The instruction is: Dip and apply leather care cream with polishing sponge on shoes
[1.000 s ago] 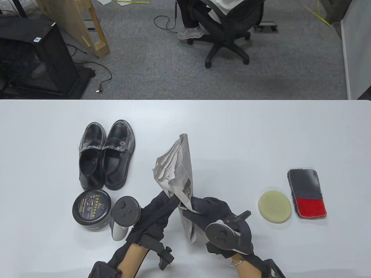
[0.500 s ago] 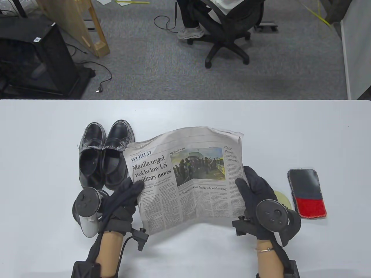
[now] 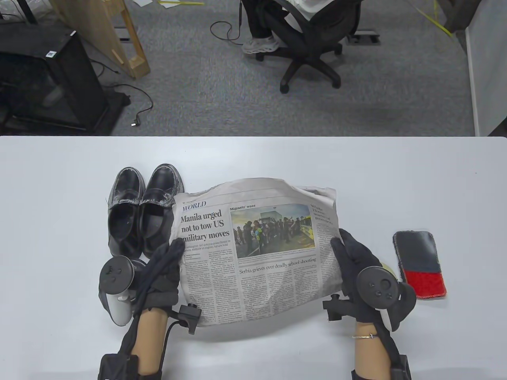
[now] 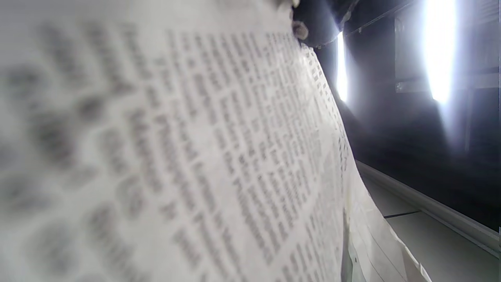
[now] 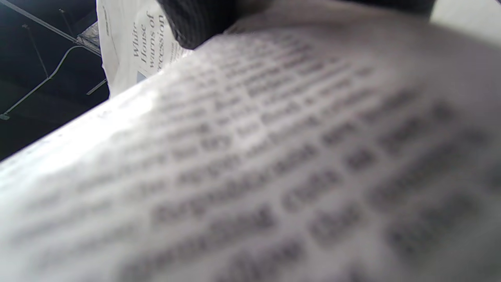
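Newspaper (image 3: 253,253) is spread wide between the two hands and held just above the desk (image 3: 59,198), the left hand (image 3: 164,273) gripping its left edge and the right hand (image 3: 356,269) its right edge, so neither hand is free for anything else. The shoes (image 3: 144,209) stand side by side near the desk's left part, toes toward the far edge, and the paper's left margin overlaps the right shoe's side in the table view. The sponge (image 3: 390,269) lies toward the right edge, only a pale sliver showing beside the right hand, next to a grey-and-red cloth (image 3: 420,263). No cream tin can be picked out; the left hand probably hides it. The main risk, as I judge it, is the sheet dragging against the right shoe when it is laid down, nudging the pair out of line. A second is the paper settling over the sponge or the hidden tin and burying them. Thin newsprint also sags in the middle, so it may crease or tear if the hands pull apart too hard. Both wrist views show only blurred print, so finger placement underneath cannot be told.
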